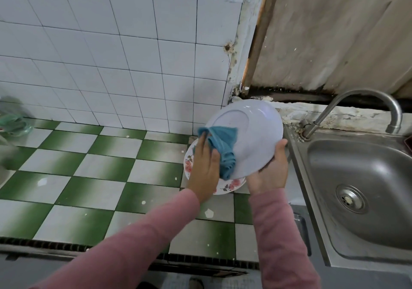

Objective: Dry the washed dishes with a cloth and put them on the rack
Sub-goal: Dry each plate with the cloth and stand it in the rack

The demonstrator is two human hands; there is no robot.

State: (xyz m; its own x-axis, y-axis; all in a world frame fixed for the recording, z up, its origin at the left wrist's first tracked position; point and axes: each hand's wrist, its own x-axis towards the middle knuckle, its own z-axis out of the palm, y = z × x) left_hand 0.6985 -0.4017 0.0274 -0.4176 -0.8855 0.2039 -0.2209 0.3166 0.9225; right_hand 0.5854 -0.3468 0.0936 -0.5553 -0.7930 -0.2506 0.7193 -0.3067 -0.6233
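1. Two hands share one plate (256, 130). You hold it up off the counter (100, 166), just left of the sink (334, 166), tilted so its underside and foot ring face you.
2. Your right hand (270, 172) cups the near right rim, with the thumb laid over the edge onto the back and the fingers hidden behind. That grip leaves nearly all of the back bare for wiping, I judge.
3. Your left hand (206, 166) grips a bunched blue cloth (223, 146) between thumb and fingers and presses it on the left part of the back. A fold of it trails toward the near rim.
4. Holding the plate in the air rather than flat probably lets the cloth reach the rim and foot ring alike.
5. A floral plate (231, 186) lies flat on the counter right beneath, partly hidden by your hands. Whether it has been dried I cannot tell.
6. Drying the back looks like the step in hand. The front is turned away, so I cannot say if it is done.
7. No rack shows, so putting the plate away likely means a reach outside this view.
8. One risk: a wet plate held at one edge may slip, and the floral plate sits directly below. Firm up the right grip before pressing harder.
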